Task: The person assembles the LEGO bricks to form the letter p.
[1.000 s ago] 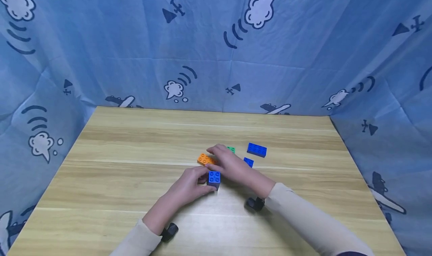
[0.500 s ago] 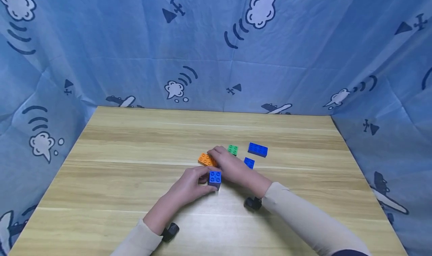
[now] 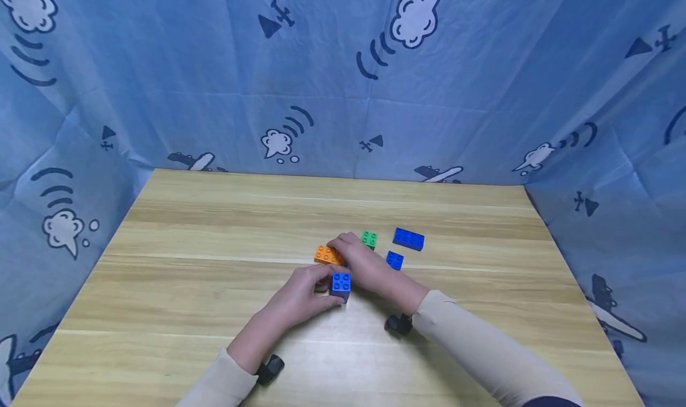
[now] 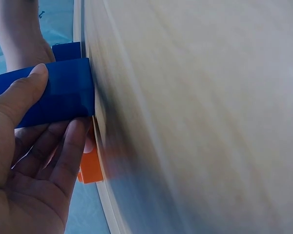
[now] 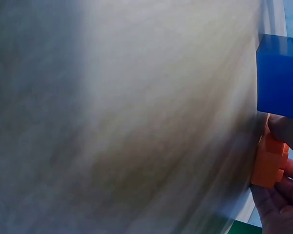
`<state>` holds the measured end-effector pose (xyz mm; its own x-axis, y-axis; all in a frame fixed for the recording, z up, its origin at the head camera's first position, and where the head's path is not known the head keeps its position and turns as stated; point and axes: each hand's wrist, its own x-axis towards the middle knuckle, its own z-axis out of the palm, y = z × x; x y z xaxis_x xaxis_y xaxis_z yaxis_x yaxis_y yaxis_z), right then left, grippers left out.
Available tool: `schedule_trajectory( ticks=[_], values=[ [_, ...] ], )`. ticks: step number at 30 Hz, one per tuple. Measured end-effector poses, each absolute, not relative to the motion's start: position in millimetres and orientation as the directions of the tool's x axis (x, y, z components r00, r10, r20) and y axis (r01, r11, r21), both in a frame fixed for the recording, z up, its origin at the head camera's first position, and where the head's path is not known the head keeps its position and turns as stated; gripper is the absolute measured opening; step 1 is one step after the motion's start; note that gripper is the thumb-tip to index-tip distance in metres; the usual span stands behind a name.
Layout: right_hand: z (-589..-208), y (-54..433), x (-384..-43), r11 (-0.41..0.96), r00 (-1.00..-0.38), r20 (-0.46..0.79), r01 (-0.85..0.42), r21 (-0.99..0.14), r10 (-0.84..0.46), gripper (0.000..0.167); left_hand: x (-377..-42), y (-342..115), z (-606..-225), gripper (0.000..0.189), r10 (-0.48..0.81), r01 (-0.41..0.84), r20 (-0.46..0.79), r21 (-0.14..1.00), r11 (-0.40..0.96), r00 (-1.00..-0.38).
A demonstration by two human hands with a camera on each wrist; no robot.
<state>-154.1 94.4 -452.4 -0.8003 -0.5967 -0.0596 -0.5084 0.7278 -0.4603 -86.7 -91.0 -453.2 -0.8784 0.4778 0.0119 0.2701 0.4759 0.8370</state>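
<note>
My left hand grips a tall blue block with square studded top, standing on the wooden table. In the left wrist view the thumb lies along one side of this blue block, and the fingers are on the opposite side. Just behind it, my right hand pinches an orange toy brick. The right wrist view has the orange brick between thumb and fingers, its studs facing up off the table. Part of the orange brick is hidden by the right hand in the head view.
Past the right hand lie a small green brick, a small blue brick and a longer blue brick. The wooden table ends at a blue patterned curtain behind and at both sides.
My right hand has drawn its fingers in onto the orange brick, which has turned slightly. The green brick has come out from behind that hand. The left hand keeps its hold.
</note>
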Motion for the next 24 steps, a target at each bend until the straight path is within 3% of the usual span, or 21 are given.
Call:
schedule_trajectory(
  ticks=[21,24],
  values=[
    [-456.1,96.3,-154.8,0.680,-0.781,-0.051,-0.507,-0.530,-0.622,0.039,-87.2,-91.0,-453.7,0.038,0.473,0.308,0.037,0.803,0.510,-0.880],
    [-453.5,96.9,-155.2,0.673,-0.791,-0.046,-0.487,-0.556,-0.610,0.040,-87.6,-91.3,-453.9,0.030,0.475,0.324,0.055,0.797,0.509,-0.878]
  ],
)
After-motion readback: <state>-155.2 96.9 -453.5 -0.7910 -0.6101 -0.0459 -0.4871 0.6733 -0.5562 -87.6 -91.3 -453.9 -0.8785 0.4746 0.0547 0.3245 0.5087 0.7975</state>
